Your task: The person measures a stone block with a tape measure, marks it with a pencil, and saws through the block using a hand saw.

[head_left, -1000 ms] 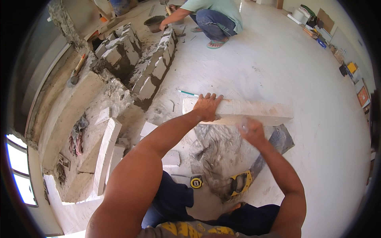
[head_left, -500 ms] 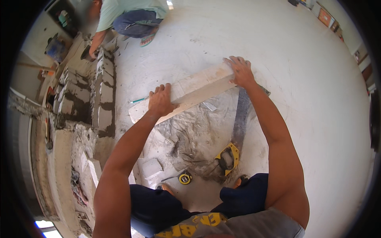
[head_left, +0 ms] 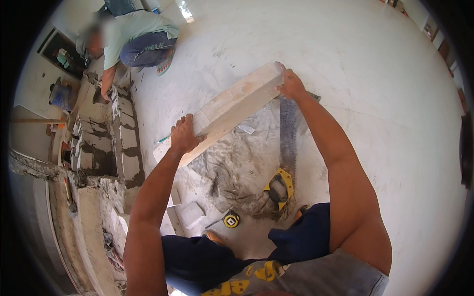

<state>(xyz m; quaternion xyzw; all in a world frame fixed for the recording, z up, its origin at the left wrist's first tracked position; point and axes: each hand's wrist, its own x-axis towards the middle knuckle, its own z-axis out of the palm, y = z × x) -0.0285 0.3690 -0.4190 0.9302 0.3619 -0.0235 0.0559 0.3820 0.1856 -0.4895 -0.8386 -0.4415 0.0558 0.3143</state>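
A long, pale aerated concrete block (head_left: 237, 101) lies slantwise in front of me, its right end farther away than its left. My left hand (head_left: 184, 135) grips it near the left end, fingers over the top and thumb on the near side. My right hand (head_left: 292, 85) is closed round the far right end. Partly under that end lies a handsaw, its grey blade (head_left: 288, 133) pointing away and its yellow and black handle (head_left: 279, 189) towards me. A teal pencil (head_left: 163, 140) shows beside the block's left end.
A crumpled, dusty sheet (head_left: 232, 172) spreads under the block. Near my feet are a yellow and black tape measure (head_left: 230, 219) and a block offcut (head_left: 190, 215). Low mortared block walls (head_left: 129, 140) stand at left, where another person (head_left: 143, 42) crouches. A hammer (head_left: 70, 197) lies farther left.
The block has turned slightly, its right end moving farther away. My right hand has shifted from the top to round that end. My view has also shifted.
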